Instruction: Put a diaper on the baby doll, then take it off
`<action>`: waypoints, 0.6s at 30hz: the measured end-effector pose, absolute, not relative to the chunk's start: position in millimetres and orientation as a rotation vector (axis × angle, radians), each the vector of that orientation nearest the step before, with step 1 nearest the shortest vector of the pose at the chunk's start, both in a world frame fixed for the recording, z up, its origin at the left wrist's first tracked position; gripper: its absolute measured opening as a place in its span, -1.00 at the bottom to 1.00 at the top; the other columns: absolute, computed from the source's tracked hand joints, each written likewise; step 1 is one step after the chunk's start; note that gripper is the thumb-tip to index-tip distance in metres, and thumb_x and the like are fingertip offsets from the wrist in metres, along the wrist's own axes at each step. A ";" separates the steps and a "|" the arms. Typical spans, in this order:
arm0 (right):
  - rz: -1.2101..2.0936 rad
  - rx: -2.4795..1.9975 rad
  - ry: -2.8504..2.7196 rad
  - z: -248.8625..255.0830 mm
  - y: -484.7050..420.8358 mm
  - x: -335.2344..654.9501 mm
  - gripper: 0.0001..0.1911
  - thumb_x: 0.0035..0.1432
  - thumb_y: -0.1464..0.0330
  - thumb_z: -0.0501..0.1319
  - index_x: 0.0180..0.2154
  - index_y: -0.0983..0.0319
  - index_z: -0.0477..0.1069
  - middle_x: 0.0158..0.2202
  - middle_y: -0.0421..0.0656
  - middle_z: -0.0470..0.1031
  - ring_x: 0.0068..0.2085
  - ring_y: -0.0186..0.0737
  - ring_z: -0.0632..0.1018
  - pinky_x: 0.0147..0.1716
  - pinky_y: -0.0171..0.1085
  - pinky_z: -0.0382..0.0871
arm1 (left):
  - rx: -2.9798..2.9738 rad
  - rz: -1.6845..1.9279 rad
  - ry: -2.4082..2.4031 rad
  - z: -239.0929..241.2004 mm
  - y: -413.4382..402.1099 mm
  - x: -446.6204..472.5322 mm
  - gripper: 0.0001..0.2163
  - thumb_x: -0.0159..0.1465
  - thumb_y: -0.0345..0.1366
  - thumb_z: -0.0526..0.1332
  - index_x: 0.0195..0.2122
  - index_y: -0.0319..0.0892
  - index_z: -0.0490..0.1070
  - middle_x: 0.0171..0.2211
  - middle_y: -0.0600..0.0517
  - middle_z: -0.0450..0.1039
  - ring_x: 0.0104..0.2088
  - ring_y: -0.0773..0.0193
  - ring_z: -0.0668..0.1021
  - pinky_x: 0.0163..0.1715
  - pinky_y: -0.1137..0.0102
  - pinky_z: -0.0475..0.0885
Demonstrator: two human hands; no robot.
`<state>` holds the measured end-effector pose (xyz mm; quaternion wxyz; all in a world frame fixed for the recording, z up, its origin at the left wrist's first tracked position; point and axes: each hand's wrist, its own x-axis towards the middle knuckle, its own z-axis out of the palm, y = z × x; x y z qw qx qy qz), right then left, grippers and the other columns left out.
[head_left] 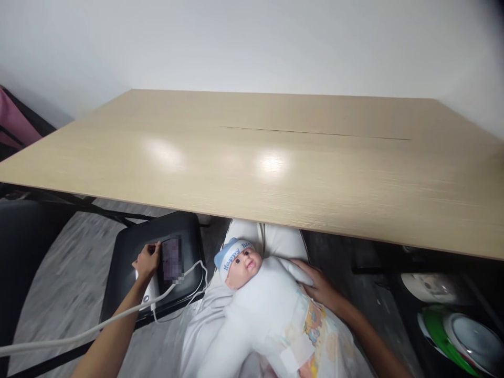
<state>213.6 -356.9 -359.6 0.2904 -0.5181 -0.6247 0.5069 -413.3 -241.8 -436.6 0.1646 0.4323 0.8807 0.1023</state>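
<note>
A baby doll [271, 294] lies tilted across my lap, face up, in a white top, a printed diaper and a blue and white cap [234, 257]. My right hand [321, 283] is closed round the doll's arm and side, its fingertips partly hidden. To the left, my left hand [147, 260] is over a black chair seat [122, 262], fingers curled and pressed together. Under that hand is a white device like a power bank [150, 294], and right beside its fingertips lies a phone [171, 260], its screen blurred out. Whatever the left fingers grip is hidden.
A wide wooden table [236, 173] spans the view before me, its front edge above my knees. From the left a thick white cable [102, 324] crosses my left forearm toward the phone. At lower right are a green and white round object [444, 336] and a white item [429, 287].
</note>
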 end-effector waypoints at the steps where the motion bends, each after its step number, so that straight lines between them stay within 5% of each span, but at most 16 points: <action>1: 1.353 -1.376 -1.669 -359.0 -356.8 213.8 -0.30 0.28 -0.13 0.36 0.30 0.08 0.59 0.28 0.03 0.65 0.27 0.23 0.64 0.32 0.14 0.52 | 1.244 0.293 2.510 -435.9 -245.9 -412.0 -0.44 0.50 0.15 -0.03 0.11 -0.18 0.55 0.14 -0.30 0.65 0.25 -0.30 0.57 0.33 -0.22 0.28; 12: 1.314 -1.380 -1.669 -372.0 -358.4 217.0 -0.25 0.25 -0.17 0.35 0.29 0.13 0.58 0.27 0.06 0.65 0.26 0.23 0.65 0.31 0.13 0.51 | 1.645 0.316 2.402 -443.4 -352.8 -374.2 -0.35 0.41 0.10 0.15 0.44 -0.11 0.38 0.61 -0.18 0.06 0.57 -0.23 0.15 0.53 -0.13 0.11; 18: 1.298 -1.360 -1.666 -373.5 -355.3 214.7 -0.23 0.22 -0.22 0.35 0.27 0.10 0.60 0.25 0.03 0.67 0.24 0.21 0.66 0.29 0.10 0.54 | 1.625 0.309 2.433 -442.1 -358.5 -363.6 -0.30 0.39 0.11 0.19 0.48 -0.09 0.30 0.63 -0.17 0.02 0.58 -0.25 0.13 0.55 -0.15 0.10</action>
